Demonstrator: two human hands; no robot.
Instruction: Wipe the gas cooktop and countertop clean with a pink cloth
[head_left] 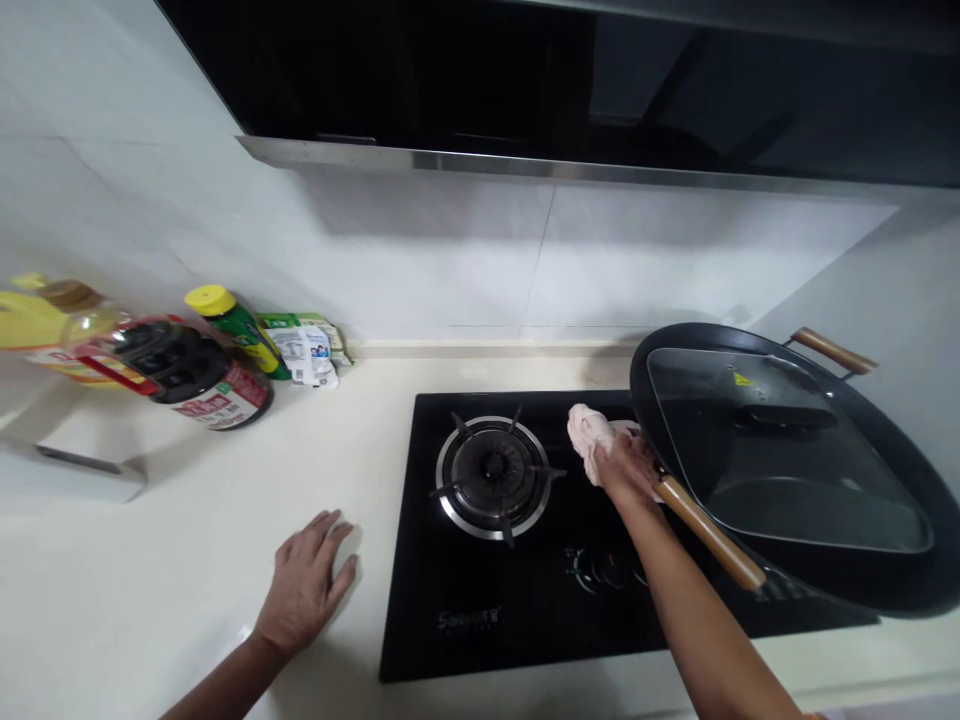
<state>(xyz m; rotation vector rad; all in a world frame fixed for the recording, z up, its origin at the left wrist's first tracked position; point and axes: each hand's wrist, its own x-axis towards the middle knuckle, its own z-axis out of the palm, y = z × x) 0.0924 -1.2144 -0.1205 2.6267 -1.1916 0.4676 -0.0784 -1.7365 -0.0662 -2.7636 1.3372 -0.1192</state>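
My right hand (pixel 628 468) grips a crumpled pale pink cloth (pixel 589 436) and presses it on the black glass gas stove (pixel 442 640), between the left burner (pixel 493 470) and the wok. Close by that hand is the wooden handle (pixel 712 535) of a large dark wok (pixel 649 365), which hides most of the right burner. A glass lid (pixel 795 490) with a dark knob lies inside the wok. On the pale countertop (pixel 360 450), left of the stove, my left hand (pixel 304 585) rests palm down with its fingers apart, holding nothing.
At the back left stand a large dark sauce bottle (pixel 217 400), a green bottle with a yellow cap (pixel 244 330), seasoning packets (pixel 307 350) and a yellow jug (pixel 30 320). A white box (pixel 75 475) sits at the left edge. The range hood (pixel 450 160) overhangs the stove.
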